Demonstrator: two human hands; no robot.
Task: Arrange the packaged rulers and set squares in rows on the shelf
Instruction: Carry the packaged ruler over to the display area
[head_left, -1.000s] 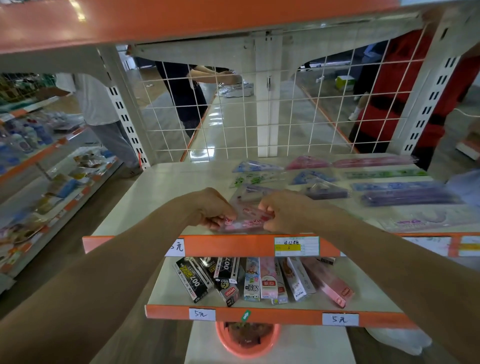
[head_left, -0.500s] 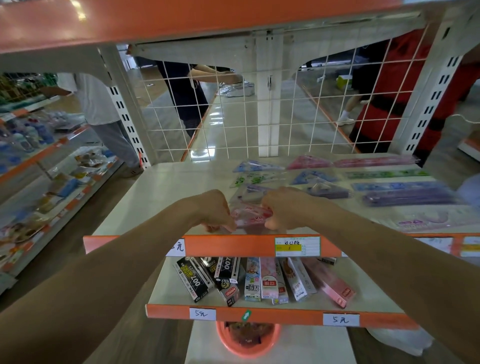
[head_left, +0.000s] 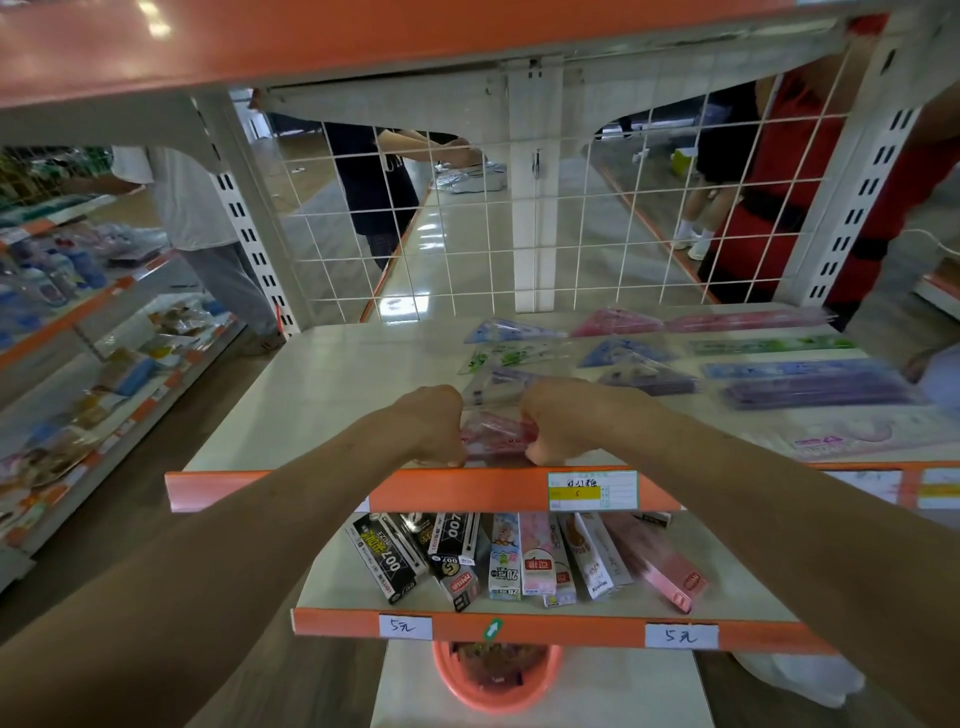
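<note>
Shop shelving, with a pale shelf (head_left: 322, 395) half filled with stationery
Packaged rulers (head_left: 810, 387) and set squares (head_left: 514, 332) lie flat in rows toward its right and back; nearer me, the left hand (head_left: 431, 423) and right hand (head_left: 566, 423), fingers curled, pinch the two ends of a pink packet (head_left: 493, 439) at the front edge, just behind the orange lip (head_left: 441, 491) and left of the price label (head_left: 592, 491)
</note>
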